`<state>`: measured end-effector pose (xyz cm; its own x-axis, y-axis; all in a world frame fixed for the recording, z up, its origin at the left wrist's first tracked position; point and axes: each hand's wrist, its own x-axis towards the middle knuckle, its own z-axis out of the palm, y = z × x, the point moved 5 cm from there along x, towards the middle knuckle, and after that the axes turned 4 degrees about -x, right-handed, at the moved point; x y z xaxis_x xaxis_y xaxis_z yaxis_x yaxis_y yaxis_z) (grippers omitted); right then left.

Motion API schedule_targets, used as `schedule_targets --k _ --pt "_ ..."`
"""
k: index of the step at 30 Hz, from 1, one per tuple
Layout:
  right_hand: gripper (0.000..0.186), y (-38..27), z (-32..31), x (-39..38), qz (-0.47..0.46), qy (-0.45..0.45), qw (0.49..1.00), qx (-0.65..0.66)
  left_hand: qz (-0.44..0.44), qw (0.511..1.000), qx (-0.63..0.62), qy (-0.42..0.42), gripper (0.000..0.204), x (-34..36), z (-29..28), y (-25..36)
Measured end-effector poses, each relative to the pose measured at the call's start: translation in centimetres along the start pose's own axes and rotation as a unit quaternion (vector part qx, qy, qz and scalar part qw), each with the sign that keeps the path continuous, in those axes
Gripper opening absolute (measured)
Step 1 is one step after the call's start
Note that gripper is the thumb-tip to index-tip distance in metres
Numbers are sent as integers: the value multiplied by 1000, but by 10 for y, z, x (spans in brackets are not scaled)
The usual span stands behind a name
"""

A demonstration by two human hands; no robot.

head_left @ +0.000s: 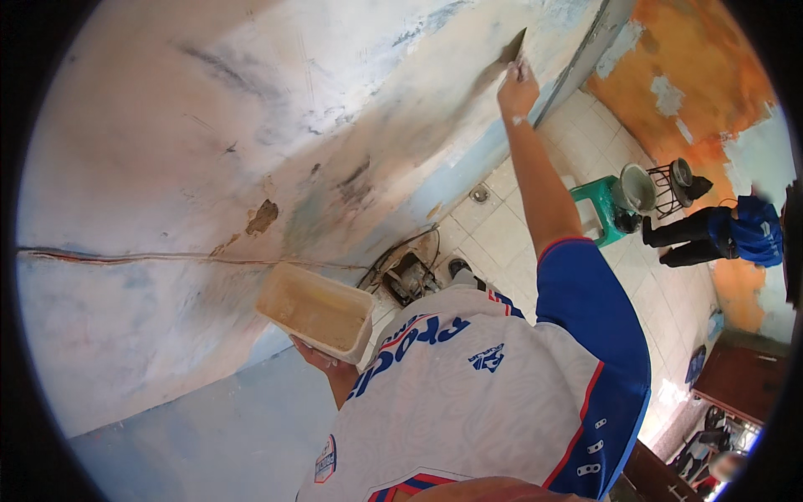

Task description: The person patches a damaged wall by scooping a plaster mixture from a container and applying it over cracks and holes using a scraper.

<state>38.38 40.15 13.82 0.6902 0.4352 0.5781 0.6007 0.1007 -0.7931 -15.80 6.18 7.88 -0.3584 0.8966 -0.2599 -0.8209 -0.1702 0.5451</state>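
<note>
My right hand [519,94] is raised at the far upper right, its fingers closed around the handle of a putty knife [519,43]. The thin dark blade points up against the patchy plaster wall [251,125] and casts a shadow beside it. Whitish smears mark the fingers. Low on the left, my left hand [319,356] supports a rectangular cream plastic tub [272,290] from below, its fingers mostly hidden under it. Beige residue coats the tub's inside; how much filler it holds I cannot tell.
A crack [125,257] and a chipped hole [263,217] mark the wall. On the tiled floor stand a box of clutter [408,278] and a green plastic stool [594,205] beside a grey bucket [636,189]. Another person [711,232] in blue stands beyond, near an orange wall.
</note>
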Motion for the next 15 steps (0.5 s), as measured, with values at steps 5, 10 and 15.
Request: schedule_targets --k 5,10,15 --pt "36 -53 -6 -96 51 -38 994 94 2 999 18 -33 56 4 13 13" --pt "36 -92 -6 -188 60 -100 992 38 -6 1000 21 -17 56 5 -20 55" --pt "31 -139 -12 -267 10 -84 995 59 19 996 91 -8 58 -1 -24 89"
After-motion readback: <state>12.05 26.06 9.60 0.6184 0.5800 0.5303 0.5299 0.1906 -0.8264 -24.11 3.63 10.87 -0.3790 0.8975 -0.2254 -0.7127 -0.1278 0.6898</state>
